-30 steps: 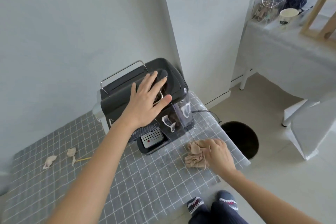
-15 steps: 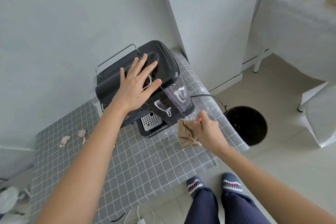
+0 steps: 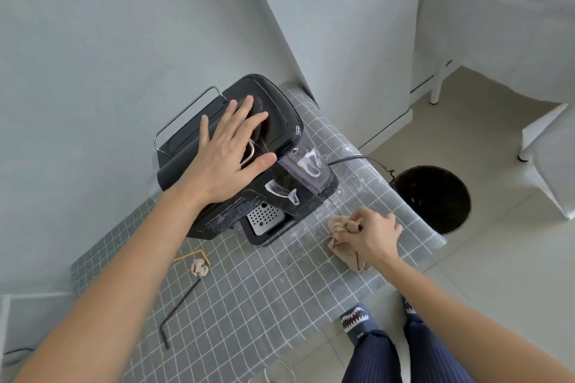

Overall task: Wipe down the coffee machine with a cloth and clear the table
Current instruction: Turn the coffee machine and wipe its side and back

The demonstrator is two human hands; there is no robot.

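A black coffee machine (image 3: 280, 121) stands against the wall on the grey checked table (image 3: 280, 289). My left hand (image 3: 227, 155) lies flat on its top, fingers spread, holding nothing. My right hand (image 3: 370, 233) is closed around a beige cloth (image 3: 337, 224), on the tabletop just right of the machine's drip tray (image 3: 264, 221). A crumpled paper scrap (image 3: 199, 267), a thin yellow stick (image 3: 189, 255) and a black bent straw (image 3: 177, 308) lie on the table in front of the machine.
A dark round bin (image 3: 432, 199) stands on the floor past the table's right edge, with the machine's black cable (image 3: 367, 162) running toward it. A white covered table (image 3: 497, 25) and a white stool (image 3: 550, 146) are at the right. My slippered feet (image 3: 357, 320) are below the table edge.
My right hand with the cloth came back down near the tabletop beside the drip tray. The view shifted, so the scraps now appear nearer the machine. My left hand stayed on the machine's top.
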